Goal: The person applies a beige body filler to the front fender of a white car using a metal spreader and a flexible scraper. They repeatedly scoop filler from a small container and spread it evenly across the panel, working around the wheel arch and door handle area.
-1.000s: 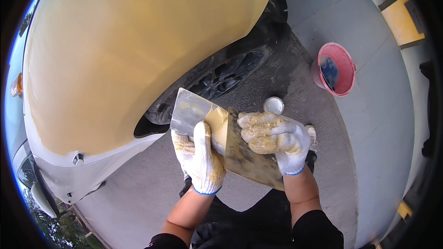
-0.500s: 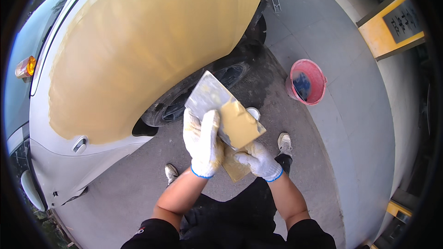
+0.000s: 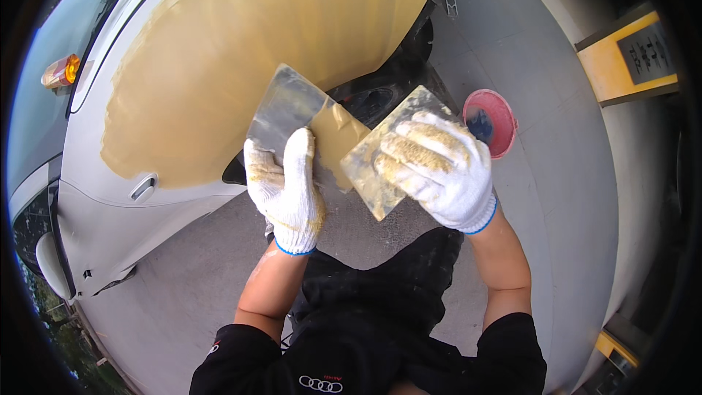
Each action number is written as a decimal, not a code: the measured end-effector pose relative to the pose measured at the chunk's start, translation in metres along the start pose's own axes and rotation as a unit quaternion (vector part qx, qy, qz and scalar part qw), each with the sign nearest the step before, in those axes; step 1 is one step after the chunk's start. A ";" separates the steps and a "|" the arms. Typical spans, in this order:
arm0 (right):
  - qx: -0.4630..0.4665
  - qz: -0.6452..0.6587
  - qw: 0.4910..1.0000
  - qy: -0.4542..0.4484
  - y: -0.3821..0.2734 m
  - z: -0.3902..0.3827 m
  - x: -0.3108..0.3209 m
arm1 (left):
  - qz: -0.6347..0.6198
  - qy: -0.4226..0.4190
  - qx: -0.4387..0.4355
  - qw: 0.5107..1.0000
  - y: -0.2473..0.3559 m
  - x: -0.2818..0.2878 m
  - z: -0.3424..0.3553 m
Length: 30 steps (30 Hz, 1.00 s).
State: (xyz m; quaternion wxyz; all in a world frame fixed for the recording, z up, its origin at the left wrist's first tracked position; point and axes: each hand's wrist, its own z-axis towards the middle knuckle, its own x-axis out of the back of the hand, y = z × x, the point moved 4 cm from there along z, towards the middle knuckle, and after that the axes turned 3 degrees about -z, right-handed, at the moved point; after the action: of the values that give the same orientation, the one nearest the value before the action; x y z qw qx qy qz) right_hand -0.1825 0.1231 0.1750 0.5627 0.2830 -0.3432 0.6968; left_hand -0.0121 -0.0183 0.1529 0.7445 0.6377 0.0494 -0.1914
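Observation:
My left hand (image 3: pixel 287 194), in a white knit glove, is closed on a flat grey plate (image 3: pixel 284 106), thumb on top. A lump of tan putty (image 3: pixel 336 135) lies across the plate's right part. Gloved as well, with putty caked over its fingers, my right hand (image 3: pixel 450 175) grips a square putty spreader (image 3: pixel 369 172). The spreader's near-left corner overlaps the plate's right edge; whether they touch I cannot tell. Beyond both stands a white car whose side panel (image 3: pixel 212 80) is broadly coated in the same tan putty.
A wheel (image 3: pixel 374 99) sits under the panel, partly hidden by the tools. To the right, a pink bucket (image 3: pixel 504 128) with something dark inside rests on the ground. Farther right is a yellow stand (image 3: pixel 603 66). An orange-topped container (image 3: pixel 62 72) lies by the car's glass.
My right hand has risen from under the plate to its right side, bringing the spreader up, back of the hand now showing. The plate has shifted left and away from me.

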 end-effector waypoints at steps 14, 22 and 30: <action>0.038 -0.046 0.946 0.318 0.111 0.155 -0.049 | 0.051 0.116 0.063 0.990 -0.019 0.125 -0.031; 0.100 0.073 0.954 0.271 0.107 0.173 -0.062 | 0.067 0.076 0.085 0.991 -0.020 0.126 -0.031; -0.028 -0.086 0.977 0.195 0.076 0.097 -0.103 | 0.090 0.086 0.107 0.986 -0.054 0.131 -0.031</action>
State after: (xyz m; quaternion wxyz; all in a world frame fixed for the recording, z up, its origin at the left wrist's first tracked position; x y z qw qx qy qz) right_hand -0.2343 -0.0251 0.1413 0.6841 0.1540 -0.2207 0.6780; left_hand 0.0956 -0.0233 0.0551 0.6792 0.7296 0.0346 -0.0722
